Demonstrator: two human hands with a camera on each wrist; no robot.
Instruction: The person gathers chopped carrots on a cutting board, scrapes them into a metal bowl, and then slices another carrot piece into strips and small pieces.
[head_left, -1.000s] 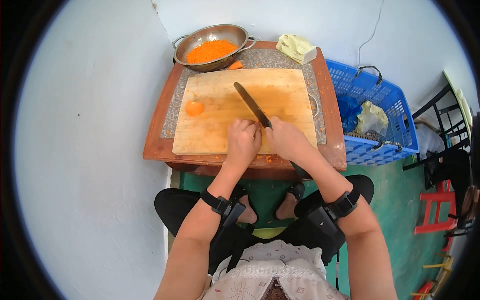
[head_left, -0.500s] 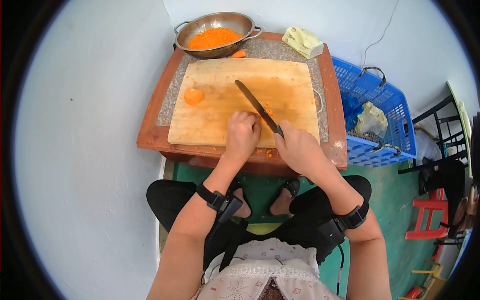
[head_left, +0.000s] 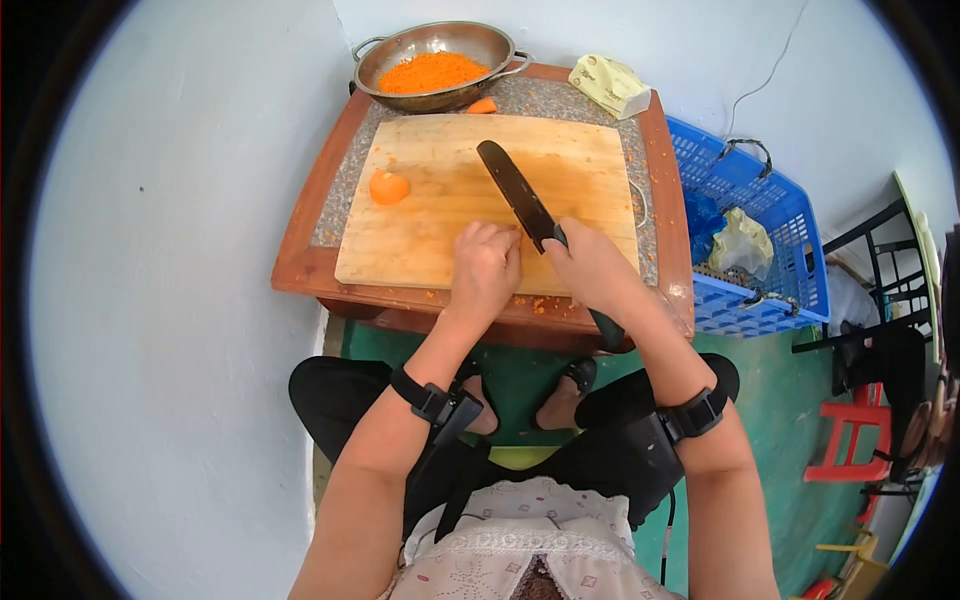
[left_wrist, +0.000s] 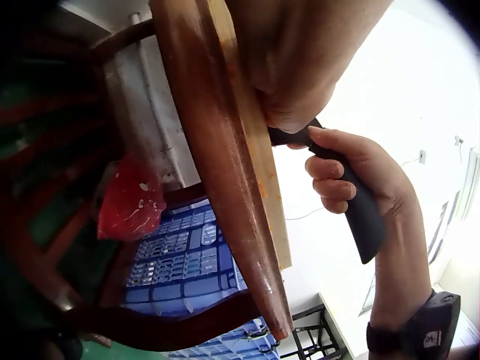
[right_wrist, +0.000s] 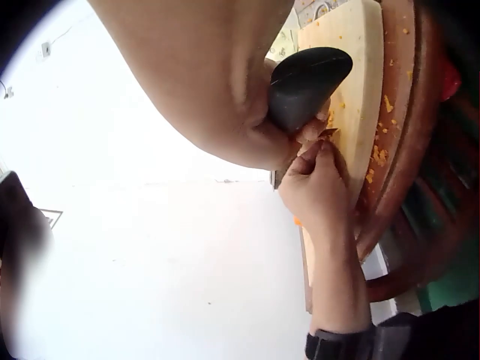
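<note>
My right hand (head_left: 597, 269) grips the dark handle (right_wrist: 311, 84) of a kitchen knife (head_left: 515, 190). Its broad dark blade slants up and left over the wooden cutting board (head_left: 430, 250), flat side showing. Beside the blade, my left hand (head_left: 487, 265) rests on the board with curled fingers. At its fingertips, right by the blade, it holds down a small piece of carrot, mostly hidden by the fingers. A larger rounded carrot chunk (head_left: 389, 187) lies at the board's left side.
Behind the board stands a metal pan (head_left: 435, 93) of chopped carrot, with another carrot piece (head_left: 482, 106) next to it. A tissue packet (head_left: 610, 87) lies at the table's back right corner. Carrot crumbs (right_wrist: 379, 156) dot the front edge. A blue basket (head_left: 740, 200) stands right of the table.
The knife rose and fell beside the left fingertips; its blade now turns more of its flat face upward. Orange shreds showed right of the blade half a second ago. The left hand stays put.
</note>
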